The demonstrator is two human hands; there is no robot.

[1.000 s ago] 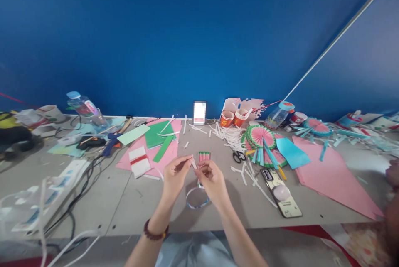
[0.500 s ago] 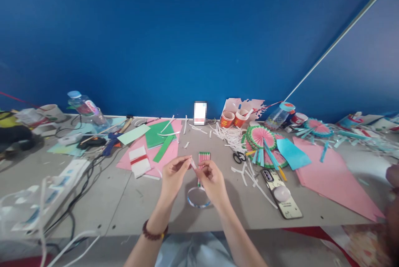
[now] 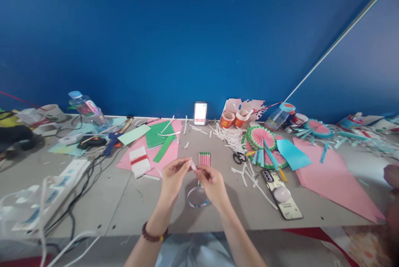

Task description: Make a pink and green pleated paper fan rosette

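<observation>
My left hand (image 3: 174, 175) and my right hand (image 3: 212, 182) meet above the table, each pinching an end of a small pale pinkish strip (image 3: 193, 166). Whether the strip is paper or tape cannot be made out. Just beyond my right fingers lies a pleated piece of pink paper with green ends (image 3: 205, 158), partly covered by that hand. Below the hands, on the tabletop, rests a roll of tape (image 3: 198, 204) with a blue and white pattern, its right side near my right wrist.
Scissors (image 3: 239, 157), white paper scraps (image 3: 230, 137), watermelon-patterned paper fans (image 3: 261, 138) and a phone (image 3: 285, 200) lie to the right. Pink and green sheets (image 3: 158, 134) and a white packet (image 3: 140, 162) lie left. A power strip (image 3: 59, 192) with cables is farther left. Another person's hand (image 3: 391, 175) shows at the right edge.
My right fingers have shifted slightly and curl closer together, and a little more of the pale strip shows between the hands. The things on the table stay put.
</observation>
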